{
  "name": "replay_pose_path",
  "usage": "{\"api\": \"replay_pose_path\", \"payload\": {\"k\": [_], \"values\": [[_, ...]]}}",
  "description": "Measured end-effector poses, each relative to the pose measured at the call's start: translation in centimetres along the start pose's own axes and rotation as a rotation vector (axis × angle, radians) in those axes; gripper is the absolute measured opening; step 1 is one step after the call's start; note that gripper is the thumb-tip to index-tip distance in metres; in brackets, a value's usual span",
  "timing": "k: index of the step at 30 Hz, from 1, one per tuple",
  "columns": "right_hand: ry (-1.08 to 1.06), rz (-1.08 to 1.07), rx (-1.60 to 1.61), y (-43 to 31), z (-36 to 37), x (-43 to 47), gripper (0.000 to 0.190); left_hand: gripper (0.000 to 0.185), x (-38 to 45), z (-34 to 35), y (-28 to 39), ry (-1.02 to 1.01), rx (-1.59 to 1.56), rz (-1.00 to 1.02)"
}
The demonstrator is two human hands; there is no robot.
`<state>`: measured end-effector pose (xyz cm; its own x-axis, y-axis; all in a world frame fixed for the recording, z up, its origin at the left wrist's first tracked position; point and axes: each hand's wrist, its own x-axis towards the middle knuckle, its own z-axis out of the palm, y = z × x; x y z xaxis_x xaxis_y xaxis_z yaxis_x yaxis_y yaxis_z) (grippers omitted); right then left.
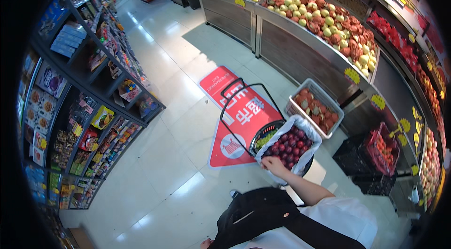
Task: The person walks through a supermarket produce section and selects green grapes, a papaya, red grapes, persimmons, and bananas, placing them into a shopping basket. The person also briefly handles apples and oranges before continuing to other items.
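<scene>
My right hand [272, 165] is closed on the near left edge of a box lined with a white sheet [310, 129]. Dark red plums [290, 145] fill this box. It rests on a black shopping basket [253, 139], covering much of it. Green grapes [264, 139] show in the uncovered part of the basket. The basket's two black handles [222, 108] stand up and lean away to the left. Only a bit of my left hand [207, 243] shows at the bottom rim, beside my black bag [257, 210]; its fingers are mostly hidden.
A grey plastic crate [315, 108] of netted fruit stands beyond the box, near a fruit stand [289, 48] piled with pale fruit [329, 21]. Black crates [356, 153] are at right. Packaged goods fill shelves [105, 83] at left. A red floor sticker [225, 79] lies under the handles.
</scene>
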<state>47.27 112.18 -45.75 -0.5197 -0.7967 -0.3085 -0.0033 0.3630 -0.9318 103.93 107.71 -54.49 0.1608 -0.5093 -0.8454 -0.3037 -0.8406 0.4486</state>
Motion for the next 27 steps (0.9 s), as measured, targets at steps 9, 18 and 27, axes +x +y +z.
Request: {"api": "replay_pose_path", "payload": {"k": [9, 18, 27], "values": [[0.262, 0.085, 0.144, -1.8, 5.3, 6.2, 0.03, 0.028, 6.9, -5.7, 14.4, -0.047, -0.087, 0.03], [0.383, 0.109, 0.6, -6.5, 8.3, 25.2, 0.038, 0.029, 20.9, 0.7, 28.3, -0.296, 0.342, 0.291], [0.73, 0.473, 0.372, -2.8, 6.0, 45.5, 0.027, 0.025, 15.6, 6.6, 53.8, -0.155, 0.24, 0.224]]}}
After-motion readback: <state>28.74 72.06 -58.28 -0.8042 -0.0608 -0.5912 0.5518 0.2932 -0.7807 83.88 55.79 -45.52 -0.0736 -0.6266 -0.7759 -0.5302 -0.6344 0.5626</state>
